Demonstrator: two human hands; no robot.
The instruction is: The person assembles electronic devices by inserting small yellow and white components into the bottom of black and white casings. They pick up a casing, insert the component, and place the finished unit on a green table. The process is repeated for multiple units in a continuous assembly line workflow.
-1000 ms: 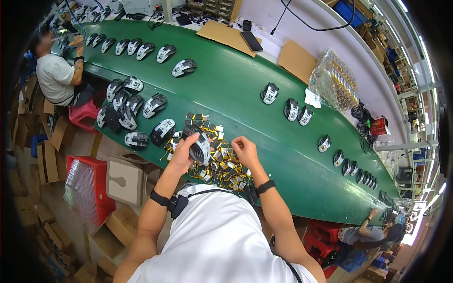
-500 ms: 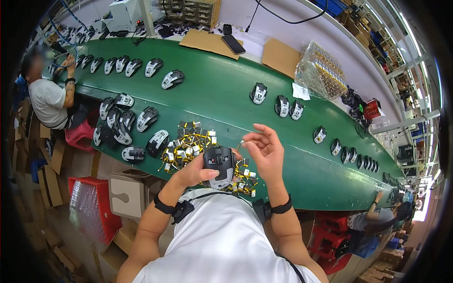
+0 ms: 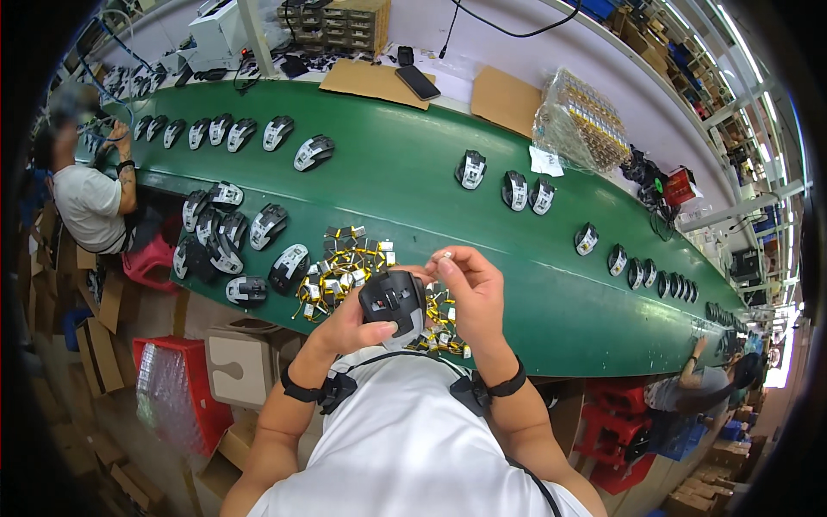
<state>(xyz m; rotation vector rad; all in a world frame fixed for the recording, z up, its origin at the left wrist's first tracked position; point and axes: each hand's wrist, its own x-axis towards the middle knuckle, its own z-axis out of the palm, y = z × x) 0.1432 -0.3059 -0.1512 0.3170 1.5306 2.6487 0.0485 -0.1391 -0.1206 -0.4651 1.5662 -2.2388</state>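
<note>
My left hand (image 3: 346, 326) is closed around a black and grey computer mouse (image 3: 394, 297) in front of my body, the thumb lying along its lower edge. An open recess shows in the mouse's upper face. Beside it, my right hand (image 3: 475, 297) is raised, thumb and forefinger pinched on a small white connector (image 3: 446, 256). Most of its wire is hidden by the fingers. Under and around both hands lies a heap of small battery packs (image 3: 345, 276) with yellow tape and wires; the mouse and hands cover part of it.
Several mice (image 3: 207, 226) cluster left of the batteries. More mice (image 3: 470, 170) stand in a row along the green bench (image 3: 388, 189). Cardboard sheets (image 3: 510, 102), a phone (image 3: 419, 83) and a bubble-wrapped stack (image 3: 586, 121) line the back. Co-workers sit at far left and far right.
My right hand has moved slightly left and down toward the mouse, its fingers now drawn closer together around the connector. The mouse in my left hand has tilted slightly.
</note>
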